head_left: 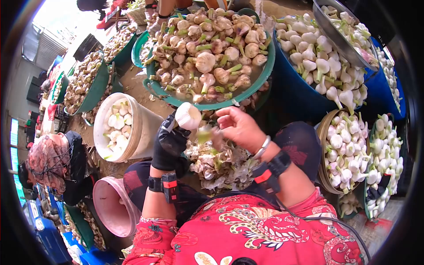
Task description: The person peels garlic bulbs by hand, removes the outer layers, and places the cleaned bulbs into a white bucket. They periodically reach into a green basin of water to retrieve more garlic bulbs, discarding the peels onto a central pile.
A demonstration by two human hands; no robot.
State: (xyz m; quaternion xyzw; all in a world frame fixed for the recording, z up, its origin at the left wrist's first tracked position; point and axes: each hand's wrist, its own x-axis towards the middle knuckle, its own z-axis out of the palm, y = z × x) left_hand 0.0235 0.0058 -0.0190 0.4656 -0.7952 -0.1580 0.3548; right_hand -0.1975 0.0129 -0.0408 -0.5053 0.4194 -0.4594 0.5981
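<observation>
Near the green tub (270, 55), I am watching the gloved left hand (167, 143) clamping a garlic bulb (188, 116) low, seemingly leaving its top accessible; whether the curled right hand (243, 129) is gripping anything, I cannot tell.

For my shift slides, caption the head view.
Gloved left hand holding a white garlic bulb, bare right hand beside it, above loose peelings.

The sleeves and shirt (229, 229) are coloured red and patterned with cream paisley. The wide basin (270, 66) is coloured green, the large tub (287, 84) blue, and the left hand (170, 143) is covered in black.
</observation>
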